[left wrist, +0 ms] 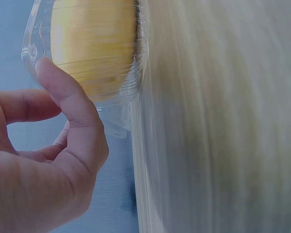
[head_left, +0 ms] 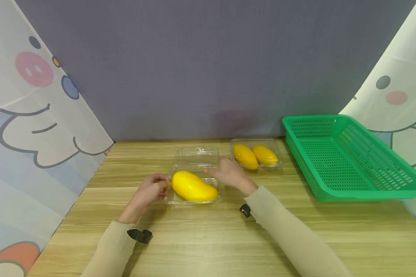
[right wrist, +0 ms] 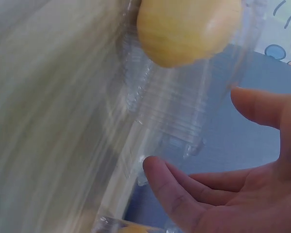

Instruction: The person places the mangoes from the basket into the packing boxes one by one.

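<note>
A clear plastic clamshell box [head_left: 195, 152] stands with its lid raised at the back, and a large yellow mango [head_left: 193, 187] lies in its base. At the box's left side, my left hand [head_left: 149, 191] pinches the rim with bent fingers; in the left wrist view a fingertip [left wrist: 44, 68] sits right at the rim's corner. My right hand [head_left: 228, 172] reaches over the right side near the lid's hinge. Its thumb [right wrist: 254, 104] and fingers are spread apart in the right wrist view, with a fingertip close to the clear plastic.
Behind and right of my right hand is another clear box [head_left: 275, 145] holding two smaller mangoes [head_left: 246, 156]. A green perforated basket [head_left: 371, 195] stands at the right of the wooden table [head_left: 208, 238]. A grey panel [head_left: 208, 69] rises along the table's back edge.
</note>
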Demonstrator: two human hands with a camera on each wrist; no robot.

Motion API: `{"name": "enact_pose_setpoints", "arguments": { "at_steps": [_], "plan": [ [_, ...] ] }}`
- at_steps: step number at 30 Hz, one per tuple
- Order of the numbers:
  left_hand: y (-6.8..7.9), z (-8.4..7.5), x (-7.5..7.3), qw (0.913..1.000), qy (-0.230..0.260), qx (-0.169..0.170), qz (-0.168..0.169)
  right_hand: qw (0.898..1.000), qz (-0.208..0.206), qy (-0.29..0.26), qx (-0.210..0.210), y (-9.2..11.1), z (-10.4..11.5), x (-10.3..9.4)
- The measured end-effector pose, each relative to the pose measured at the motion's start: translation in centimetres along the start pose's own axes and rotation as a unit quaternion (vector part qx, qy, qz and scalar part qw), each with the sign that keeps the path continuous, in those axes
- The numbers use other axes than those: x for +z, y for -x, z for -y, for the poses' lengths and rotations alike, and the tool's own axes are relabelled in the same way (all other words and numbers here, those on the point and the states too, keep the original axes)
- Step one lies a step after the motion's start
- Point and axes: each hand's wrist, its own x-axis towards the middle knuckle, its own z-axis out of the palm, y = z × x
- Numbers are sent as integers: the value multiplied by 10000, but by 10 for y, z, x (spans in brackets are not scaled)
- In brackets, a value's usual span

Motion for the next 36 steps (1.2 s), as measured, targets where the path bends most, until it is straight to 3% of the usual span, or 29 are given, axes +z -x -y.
{"name": "enact_pose_setpoints", "arguments": {
  "at_steps": [6,21,36],
  "plan": [
    [0,0,0,10000,40,-9,-40,10000,-82,25,-4,-5,-2,5],
    [-3,2,-1,9999,-59,25,-97,9971,-138,-666,341,-11,1,10],
    [-3,4,-1,9999,12,-10,-134,9912,-723,-1093,188,-17,6,8]
  ]
}}
